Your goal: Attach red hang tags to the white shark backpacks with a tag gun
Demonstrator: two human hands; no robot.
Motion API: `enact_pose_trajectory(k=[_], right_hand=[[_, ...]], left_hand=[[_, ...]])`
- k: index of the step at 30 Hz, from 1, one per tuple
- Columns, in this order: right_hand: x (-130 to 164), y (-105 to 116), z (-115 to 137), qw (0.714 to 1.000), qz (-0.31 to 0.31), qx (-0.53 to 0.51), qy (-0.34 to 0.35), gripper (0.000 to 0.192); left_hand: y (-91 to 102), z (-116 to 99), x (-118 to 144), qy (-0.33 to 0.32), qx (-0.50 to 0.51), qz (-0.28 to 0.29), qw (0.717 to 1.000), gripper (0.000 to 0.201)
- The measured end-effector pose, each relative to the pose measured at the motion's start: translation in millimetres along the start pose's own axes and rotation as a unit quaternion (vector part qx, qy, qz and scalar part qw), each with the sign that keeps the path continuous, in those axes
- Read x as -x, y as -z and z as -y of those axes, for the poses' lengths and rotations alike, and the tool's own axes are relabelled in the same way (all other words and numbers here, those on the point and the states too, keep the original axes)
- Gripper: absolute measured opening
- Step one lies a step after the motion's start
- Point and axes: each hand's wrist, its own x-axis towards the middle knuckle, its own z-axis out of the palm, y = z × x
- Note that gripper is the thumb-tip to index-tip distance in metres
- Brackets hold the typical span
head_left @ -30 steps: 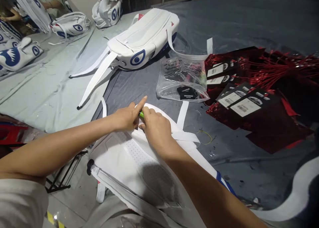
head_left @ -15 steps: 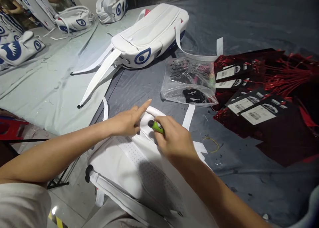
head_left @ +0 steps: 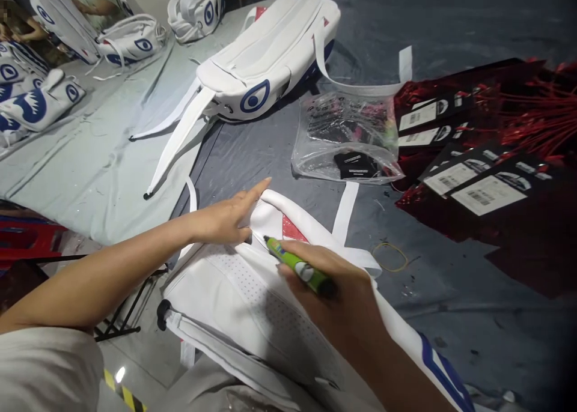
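Head view: the right hand (head_left: 342, 298) had its fingers closed round a green pen (head_left: 297, 266), tip down at the seam of the white bag (head_left: 234, 292) lying at the desk's (head_left: 451, 316) near edge. The left hand (head_left: 229, 217) lay flat and open on the bag's flap, gripping nothing. The risk, judged from here: with the flap only pressed and not pinched, the smooth cover could slide and the tip could smear ink on white. The rubber band (head_left: 390, 256) lay just beside.
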Motion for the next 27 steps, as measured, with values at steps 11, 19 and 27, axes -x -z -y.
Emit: enact_pose_trajectory(k=[11, 19, 27], right_hand=[[-7.4, -20.6, 0.9, 0.990, 0.071, 0.118, 0.038, 0.021], [0.7, -27.1, 5.2, 0.992, 0.062, 0.108, 0.034, 0.027], [0.1, -27.4, 13.4, 0.989, 0.062, 0.134, 0.004, 0.023]], left_hand=[[-2.2, -7.0, 0.7, 0.017, -0.019, -0.009, 1.000, 0.105], [-5.8, -4.8, -0.6, 0.010, -0.026, -0.016, 0.999, 0.104], [-6.7, -4.3, -1.6, 0.003, -0.041, -0.020, 0.999, 0.103]])
